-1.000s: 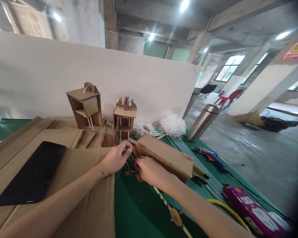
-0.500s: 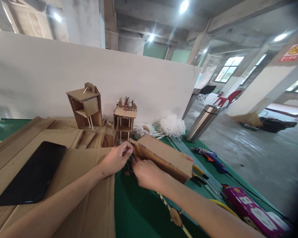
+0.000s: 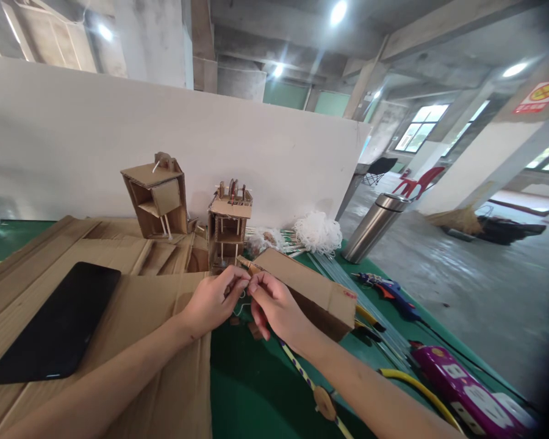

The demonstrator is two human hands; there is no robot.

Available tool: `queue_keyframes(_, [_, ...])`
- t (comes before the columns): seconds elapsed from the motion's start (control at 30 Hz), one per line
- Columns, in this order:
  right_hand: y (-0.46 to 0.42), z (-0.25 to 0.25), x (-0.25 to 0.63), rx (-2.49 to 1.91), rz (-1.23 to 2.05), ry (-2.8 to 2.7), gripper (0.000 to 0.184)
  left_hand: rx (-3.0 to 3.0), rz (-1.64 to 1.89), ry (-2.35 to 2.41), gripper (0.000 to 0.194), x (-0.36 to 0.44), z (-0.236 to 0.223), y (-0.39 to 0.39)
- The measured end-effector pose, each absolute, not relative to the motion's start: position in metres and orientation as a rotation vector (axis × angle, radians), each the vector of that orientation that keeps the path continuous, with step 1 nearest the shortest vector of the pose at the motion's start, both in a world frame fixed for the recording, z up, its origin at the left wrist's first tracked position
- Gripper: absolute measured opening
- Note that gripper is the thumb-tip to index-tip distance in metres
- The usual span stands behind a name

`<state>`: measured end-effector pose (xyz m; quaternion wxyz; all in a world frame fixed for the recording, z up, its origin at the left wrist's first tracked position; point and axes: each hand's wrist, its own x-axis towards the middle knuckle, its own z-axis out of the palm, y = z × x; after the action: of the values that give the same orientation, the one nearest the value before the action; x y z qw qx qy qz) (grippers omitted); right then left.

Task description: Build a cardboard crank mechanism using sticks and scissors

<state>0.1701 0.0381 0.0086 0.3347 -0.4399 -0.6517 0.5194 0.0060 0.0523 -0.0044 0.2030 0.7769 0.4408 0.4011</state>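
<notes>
My left hand is closed in a pinch, its fingertips meeting those of my right hand. A thin white string runs from the pinched fingers and hangs in a loose curl between the hands; its end at the fingertips is hidden. My right hand is pinched too, with its lower fingers curled loosely. Just behind it, a long cardboard box lies tilted on the green table. A small brown cardboard piece shows beneath my right hand, partly covered.
Two cardboard models, a taller box and a smaller frame with wheels, stand at the back. Cardboard sheets carry a black phone. Rightward are a steel flask, a glue gun and a purple power strip.
My right hand has risen from beside the box, bringing its fingertips up to my left hand's. My left hand has shifted slightly right. More of the white string's curl shows.
</notes>
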Motion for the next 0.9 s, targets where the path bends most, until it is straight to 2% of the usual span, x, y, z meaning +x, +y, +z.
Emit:
queue_keyframes(0.13, [0.038,0.011,0.168,-1.003,1.606,-1.432,0.034,2.161,1.194,1.225,0.016,0.006,-0.006,0.052])
queue_keyframes(0.43, [0.043,0.011,0.168,-0.863,1.856,-1.160,0.038,2.209,1.273,1.145,0.016,0.006,-0.006,0.051])
queue_keyframes(0.6, [0.040,0.011,0.167,-0.844,1.826,-1.051,0.037,2.238,1.313,1.131,0.017,0.007,-0.005,0.049])
queue_keyframes(0.9, [0.037,0.010,0.157,-0.952,1.586,-1.044,0.040,2.242,1.442,1.107,0.019,0.006,-0.006,0.054])
